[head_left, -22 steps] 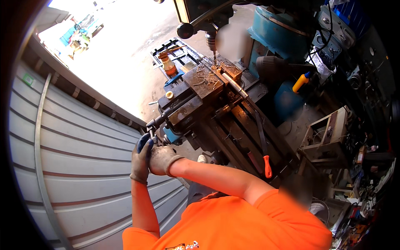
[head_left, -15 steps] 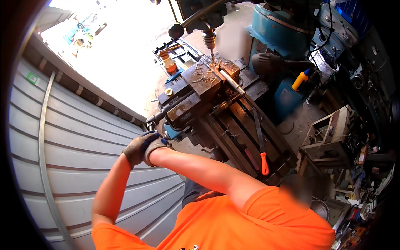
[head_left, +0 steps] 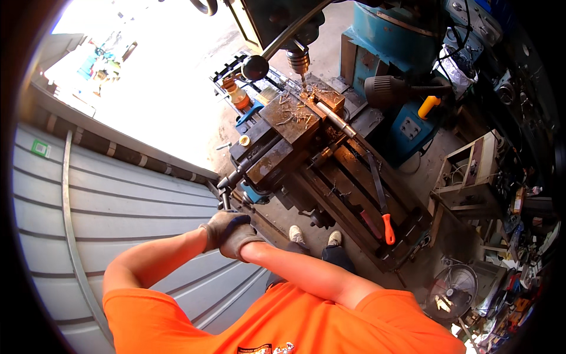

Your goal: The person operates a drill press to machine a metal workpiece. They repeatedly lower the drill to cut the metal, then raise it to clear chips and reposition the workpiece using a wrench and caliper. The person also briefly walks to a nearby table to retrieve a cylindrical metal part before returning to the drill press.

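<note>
My gloved left hand (head_left: 220,226) and gloved right hand (head_left: 239,241) are closed together on a metal crank handle (head_left: 226,202). The right hand sits against the left, nearer to me. The handle joins the near end of the screw of a heavy machine vise (head_left: 268,160), which is bolted on a slotted machine table (head_left: 339,203). Curled metal chips (head_left: 295,112) lie on the vise. Beside its jaw rests a round metal bar (head_left: 336,120). Above the vise, a chuck (head_left: 299,60) holds a drill bit whose tip is near the chips.
A file with an orange handle (head_left: 388,229) lies on the table. Past the vise stand an orange-and-white bottle (head_left: 239,97) and a black-knobbed lever (head_left: 254,68). A lamp (head_left: 383,90), yellow bottle (head_left: 428,107) and fan (head_left: 453,288) are at right; a ribbed metal wall (head_left: 135,218) is at left.
Both hands have come down toward me and slightly right, with the handle now pointing toward me. My view has shifted, bringing my shoes and the fan into sight.
</note>
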Demonstrator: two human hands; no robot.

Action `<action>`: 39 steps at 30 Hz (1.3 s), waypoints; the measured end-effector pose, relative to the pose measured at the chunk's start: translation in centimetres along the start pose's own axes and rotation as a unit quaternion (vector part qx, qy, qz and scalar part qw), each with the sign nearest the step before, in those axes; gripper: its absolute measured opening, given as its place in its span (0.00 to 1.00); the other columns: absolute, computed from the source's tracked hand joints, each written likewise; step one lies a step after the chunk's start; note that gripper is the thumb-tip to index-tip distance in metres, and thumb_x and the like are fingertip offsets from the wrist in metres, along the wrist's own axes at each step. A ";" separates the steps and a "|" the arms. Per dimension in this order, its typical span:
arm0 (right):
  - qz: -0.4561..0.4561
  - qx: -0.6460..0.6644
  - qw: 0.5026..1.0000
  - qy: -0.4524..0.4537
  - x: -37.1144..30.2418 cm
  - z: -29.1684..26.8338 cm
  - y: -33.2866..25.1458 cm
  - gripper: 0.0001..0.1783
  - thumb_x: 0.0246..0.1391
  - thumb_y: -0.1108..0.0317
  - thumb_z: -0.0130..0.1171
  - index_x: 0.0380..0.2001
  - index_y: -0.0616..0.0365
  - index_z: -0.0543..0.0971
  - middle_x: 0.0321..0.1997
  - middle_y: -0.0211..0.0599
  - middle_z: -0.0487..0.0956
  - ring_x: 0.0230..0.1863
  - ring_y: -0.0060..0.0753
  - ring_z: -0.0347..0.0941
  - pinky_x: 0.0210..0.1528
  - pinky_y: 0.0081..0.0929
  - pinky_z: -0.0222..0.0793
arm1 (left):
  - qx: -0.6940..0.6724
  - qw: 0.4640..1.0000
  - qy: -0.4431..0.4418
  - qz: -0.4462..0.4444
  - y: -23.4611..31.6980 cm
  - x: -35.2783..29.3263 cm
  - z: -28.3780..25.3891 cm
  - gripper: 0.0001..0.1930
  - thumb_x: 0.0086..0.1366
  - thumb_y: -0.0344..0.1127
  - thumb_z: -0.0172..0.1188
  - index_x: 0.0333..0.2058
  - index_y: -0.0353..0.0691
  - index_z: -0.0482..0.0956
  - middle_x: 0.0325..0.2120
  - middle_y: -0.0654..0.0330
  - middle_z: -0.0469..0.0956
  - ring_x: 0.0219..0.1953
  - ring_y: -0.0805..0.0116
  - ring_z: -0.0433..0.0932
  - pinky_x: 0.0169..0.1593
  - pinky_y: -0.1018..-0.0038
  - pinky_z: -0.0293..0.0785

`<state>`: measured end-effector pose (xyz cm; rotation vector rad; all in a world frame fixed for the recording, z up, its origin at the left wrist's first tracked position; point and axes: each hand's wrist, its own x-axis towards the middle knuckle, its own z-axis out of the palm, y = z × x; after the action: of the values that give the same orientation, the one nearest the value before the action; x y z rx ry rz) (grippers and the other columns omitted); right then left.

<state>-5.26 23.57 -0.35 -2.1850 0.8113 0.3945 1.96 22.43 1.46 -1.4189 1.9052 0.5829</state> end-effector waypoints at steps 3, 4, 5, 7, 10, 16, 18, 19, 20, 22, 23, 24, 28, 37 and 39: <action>-0.007 0.146 0.987 0.074 -1.3 0.0 0.1 0.11 0.55 0.66 0.57 0.40 0.50 0.83 0.41 0.42 0.84 0.48 0.42 0.82 0.46 0.37 0.77 | 0.076 0.996 -0.020 0.048 -0.5 -0.3 0.0 0.09 0.58 0.34 0.61 0.38 0.49 0.82 0.38 0.61 0.83 0.46 0.62 0.82 0.45 0.71 0.78; 0.023 0.186 0.981 0.058 -1.4 -0.2 0.2 0.11 0.53 0.65 0.60 0.40 0.51 0.83 0.42 0.46 0.84 0.48 0.45 0.82 0.47 0.38 0.78 | 0.058 0.997 0.005 0.054 -0.9 -0.4 0.3 0.08 0.58 0.34 0.62 0.37 0.49 0.82 0.38 0.61 0.83 0.45 0.61 0.82 0.45 0.70 0.78; 0.006 0.196 0.978 0.066 -1.3 0.4 0.4 0.11 0.53 0.65 0.59 0.40 0.51 0.83 0.43 0.46 0.84 0.48 0.46 0.82 0.47 0.39 0.78 | 0.026 0.992 0.078 0.094 -2.6 0.4 3.3 0.08 0.57 0.34 0.61 0.37 0.49 0.82 0.38 0.62 0.83 0.45 0.61 0.82 0.47 0.69 0.79; -0.023 0.206 0.976 0.073 -0.1 3.3 1.1 0.15 0.54 0.63 0.57 0.44 0.51 0.82 0.48 0.46 0.83 0.50 0.45 0.81 0.49 0.41 0.77 | -0.435 0.888 0.146 -0.027 -2.6 1.5 7.9 0.08 0.59 0.35 0.62 0.37 0.42 0.83 0.34 0.56 0.84 0.39 0.61 0.83 0.44 0.69 0.77; -0.050 0.130 0.968 0.207 2.3 9.9 2.9 0.19 0.55 0.57 0.56 0.49 0.51 0.79 0.51 0.48 0.81 0.52 0.45 0.79 0.52 0.41 0.76 | -0.654 0.712 0.162 -0.197 0.2 2.9 10.2 0.11 0.62 0.35 0.62 0.38 0.34 0.82 0.30 0.57 0.83 0.34 0.69 0.78 0.42 0.70 0.75; -0.081 0.129 0.972 0.178 1.0 7.9 4.6 0.16 0.54 0.56 0.57 0.42 0.51 0.81 0.42 0.45 0.84 0.44 0.46 0.82 0.43 0.42 0.78 | -0.705 0.668 0.177 -0.163 1.0 3.1 9.8 0.14 0.61 0.39 0.62 0.41 0.35 0.81 0.34 0.55 0.83 0.37 0.66 0.79 0.46 0.69 0.74; -0.090 0.135 0.964 0.211 1.0 8.2 4.7 0.15 0.54 0.56 0.57 0.42 0.50 0.81 0.42 0.45 0.84 0.44 0.46 0.82 0.43 0.42 0.78 | -0.684 0.685 0.170 -0.184 1.1 3.1 9.4 0.15 0.60 0.40 0.62 0.41 0.35 0.81 0.35 0.52 0.83 0.38 0.62 0.80 0.47 0.68 0.75; -0.062 0.138 0.973 0.175 0.8 8.4 4.6 0.15 0.54 0.56 0.57 0.42 0.50 0.81 0.42 0.44 0.84 0.45 0.45 0.81 0.43 0.41 0.78 | -0.674 0.693 0.166 -0.195 1.2 3.0 9.1 0.16 0.60 0.40 0.62 0.41 0.35 0.81 0.35 0.51 0.84 0.39 0.61 0.81 0.47 0.67 0.75; -0.067 0.124 0.966 0.216 1.2 9.0 4.7 0.15 0.54 0.56 0.57 0.41 0.50 0.81 0.43 0.44 0.84 0.45 0.45 0.81 0.42 0.40 0.78 | -0.650 0.713 0.177 -0.197 1.4 2.7 8.6 0.16 0.60 0.41 0.62 0.41 0.35 0.81 0.36 0.50 0.84 0.40 0.58 0.81 0.47 0.66 0.75; -0.082 0.098 0.949 0.289 2.6 12.2 4.8 0.16 0.54 0.55 0.57 0.42 0.51 0.81 0.43 0.43 0.83 0.45 0.44 0.81 0.43 0.39 0.77 | -0.600 0.750 0.192 -0.201 2.0 2.0 7.9 0.17 0.59 0.42 0.62 0.42 0.36 0.81 0.36 0.49 0.84 0.41 0.53 0.82 0.48 0.64 0.75; -0.092 0.082 0.938 0.324 3.2 13.6 5.0 0.17 0.54 0.55 0.58 0.42 0.51 0.81 0.43 0.42 0.83 0.45 0.43 0.81 0.44 0.38 0.77 | -0.579 0.751 0.226 -0.223 2.7 2.1 8.1 0.11 0.60 0.35 0.62 0.37 0.34 0.81 0.31 0.57 0.82 0.36 0.70 0.77 0.45 0.71 0.74; -0.103 0.064 0.925 0.359 3.5 14.1 5.0 0.17 0.53 0.54 0.58 0.42 0.51 0.80 0.43 0.42 0.83 0.46 0.42 0.80 0.45 0.38 0.76 | -0.587 0.743 0.231 -0.222 3.0 2.1 7.6 0.11 0.60 0.36 0.62 0.37 0.34 0.82 0.31 0.56 0.83 0.36 0.70 0.78 0.45 0.71 0.74; -0.115 0.090 0.932 0.332 3.9 14.3 6.4 0.19 0.52 0.54 0.58 0.45 0.52 0.79 0.45 0.42 0.82 0.50 0.41 0.78 0.50 0.38 0.74 | -0.659 0.683 0.246 -0.197 2.8 3.0 9.8 0.14 0.60 0.39 0.61 0.40 0.36 0.82 0.35 0.54 0.83 0.39 0.62 0.80 0.47 0.68 0.74; -0.110 -0.072 0.978 0.163 0.8 8.0 6.6 0.18 0.53 0.64 0.56 0.47 0.51 0.82 0.52 0.46 0.82 0.57 0.41 0.76 0.56 0.39 0.71 | -0.788 0.596 0.124 -0.086 1.8 3.8 8.5 0.18 0.66 0.45 0.62 0.48 0.39 0.77 0.36 0.59 0.80 0.40 0.66 0.79 0.43 0.71 0.77; -0.058 0.056 0.986 0.147 -3.8 5.0 7.4 0.21 0.54 0.61 0.58 0.50 0.54 0.80 0.52 0.49 0.80 0.55 0.49 0.76 0.57 0.45 0.70 | -0.770 0.625 0.100 -0.078 1.9 2.5 5.7 0.19 0.68 0.47 0.60 0.50 0.39 0.76 0.35 0.61 0.79 0.37 0.69 0.79 0.37 0.72 0.78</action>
<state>-13.12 25.11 -5.82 -2.2006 0.8354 -0.0326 1.14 25.40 -4.25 -2.5998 1.0527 2.3723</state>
